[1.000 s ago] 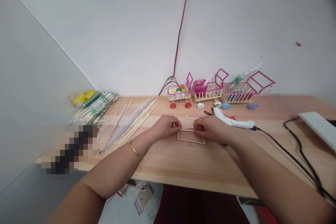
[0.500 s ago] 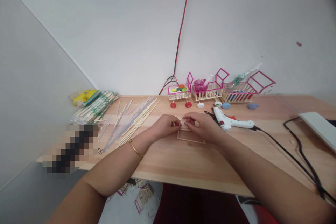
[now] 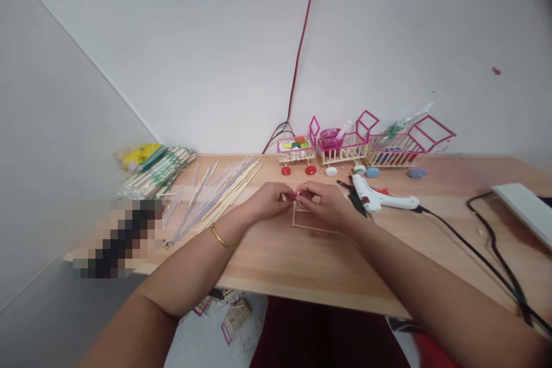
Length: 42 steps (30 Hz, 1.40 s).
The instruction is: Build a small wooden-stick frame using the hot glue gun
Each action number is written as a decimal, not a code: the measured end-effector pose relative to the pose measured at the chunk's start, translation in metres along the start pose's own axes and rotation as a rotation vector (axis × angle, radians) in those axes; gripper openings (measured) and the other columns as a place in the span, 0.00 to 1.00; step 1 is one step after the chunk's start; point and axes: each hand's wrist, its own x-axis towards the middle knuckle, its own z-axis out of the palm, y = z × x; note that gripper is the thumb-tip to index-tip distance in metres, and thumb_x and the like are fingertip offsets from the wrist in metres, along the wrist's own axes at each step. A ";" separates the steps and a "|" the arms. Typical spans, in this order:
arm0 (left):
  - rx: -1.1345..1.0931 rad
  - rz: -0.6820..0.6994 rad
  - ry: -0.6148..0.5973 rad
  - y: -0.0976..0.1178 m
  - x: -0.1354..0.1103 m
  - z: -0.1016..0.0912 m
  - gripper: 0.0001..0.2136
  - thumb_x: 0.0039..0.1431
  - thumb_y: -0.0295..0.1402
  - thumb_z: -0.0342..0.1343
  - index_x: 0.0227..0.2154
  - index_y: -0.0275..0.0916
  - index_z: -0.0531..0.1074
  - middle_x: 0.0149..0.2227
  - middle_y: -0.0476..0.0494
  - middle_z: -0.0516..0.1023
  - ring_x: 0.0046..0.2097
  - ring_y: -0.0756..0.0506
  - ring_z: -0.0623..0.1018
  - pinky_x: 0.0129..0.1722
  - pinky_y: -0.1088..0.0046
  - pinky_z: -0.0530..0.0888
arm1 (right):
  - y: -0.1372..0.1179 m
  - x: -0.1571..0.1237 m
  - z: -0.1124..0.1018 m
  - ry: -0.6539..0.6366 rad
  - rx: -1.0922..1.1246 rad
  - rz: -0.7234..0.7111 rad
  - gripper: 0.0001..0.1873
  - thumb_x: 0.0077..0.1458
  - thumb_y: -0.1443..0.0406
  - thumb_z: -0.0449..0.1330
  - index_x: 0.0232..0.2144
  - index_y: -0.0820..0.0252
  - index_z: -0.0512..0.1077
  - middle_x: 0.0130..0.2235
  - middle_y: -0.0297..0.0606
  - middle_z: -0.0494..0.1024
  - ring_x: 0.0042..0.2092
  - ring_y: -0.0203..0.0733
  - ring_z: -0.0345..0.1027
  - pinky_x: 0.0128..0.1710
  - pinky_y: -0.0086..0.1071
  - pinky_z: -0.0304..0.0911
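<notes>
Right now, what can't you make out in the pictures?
All in the head view:
Left hand: what its fingertips hold, too small and mostly covered by fingers.
Frame: right part, hidden by the right hand.
White panel: far end, cut off by the right edge.
Pixelated item: identity, hidden by the mosaic.

Head-worn view, facing forward and down across table (image 3: 267,261).

Wooden table (image 3: 267,264): frame (image 3: 314,229), sticks (image 3: 230,196), glue gun (image 3: 375,200), carts (image 3: 345,153).
</notes>
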 end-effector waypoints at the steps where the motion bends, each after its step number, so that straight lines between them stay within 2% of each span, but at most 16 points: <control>1: 0.000 -0.023 0.009 -0.001 0.000 -0.002 0.08 0.49 0.28 0.52 0.31 0.34 0.75 0.27 0.49 0.74 0.27 0.54 0.68 0.28 0.80 0.63 | 0.000 0.000 0.000 0.001 -0.006 0.005 0.06 0.53 0.65 0.54 0.30 0.60 0.71 0.28 0.34 0.74 0.29 0.34 0.65 0.29 0.26 0.58; 5: 0.032 -0.098 0.007 -0.004 0.000 -0.003 0.09 0.47 0.28 0.53 0.31 0.35 0.76 0.25 0.49 0.74 0.26 0.53 0.68 0.27 0.79 0.63 | 0.001 0.001 0.000 -0.006 -0.018 0.027 0.05 0.52 0.66 0.55 0.30 0.60 0.71 0.28 0.35 0.74 0.29 0.35 0.65 0.30 0.27 0.58; 12: 0.039 -0.050 -0.053 -0.007 -0.001 0.003 0.09 0.47 0.27 0.53 0.31 0.35 0.76 0.27 0.48 0.76 0.29 0.52 0.70 0.28 0.79 0.64 | 0.000 0.001 0.000 -0.011 -0.053 0.042 0.04 0.51 0.66 0.56 0.29 0.61 0.71 0.27 0.34 0.74 0.29 0.35 0.64 0.30 0.27 0.57; 19: 0.036 0.017 0.008 -0.001 0.001 0.005 0.04 0.47 0.29 0.55 0.25 0.34 0.73 0.23 0.50 0.72 0.26 0.54 0.67 0.27 0.80 0.61 | 0.002 0.001 0.000 -0.016 -0.053 0.024 0.05 0.52 0.65 0.56 0.28 0.61 0.71 0.27 0.33 0.74 0.28 0.34 0.64 0.29 0.26 0.56; 25: 0.051 0.062 0.049 -0.002 0.001 0.010 0.06 0.50 0.30 0.53 0.23 0.34 0.71 0.23 0.49 0.71 0.27 0.53 0.68 0.28 0.79 0.61 | 0.001 0.001 0.000 -0.027 -0.052 0.018 0.05 0.52 0.66 0.56 0.29 0.60 0.71 0.28 0.34 0.74 0.29 0.34 0.64 0.30 0.27 0.56; 42: 0.077 0.059 0.046 -0.001 0.001 0.010 0.07 0.51 0.31 0.53 0.21 0.34 0.70 0.22 0.49 0.70 0.27 0.53 0.67 0.27 0.79 0.61 | -0.003 0.003 0.000 -0.043 -0.059 0.071 0.06 0.52 0.65 0.55 0.28 0.60 0.70 0.26 0.34 0.73 0.28 0.35 0.62 0.29 0.28 0.55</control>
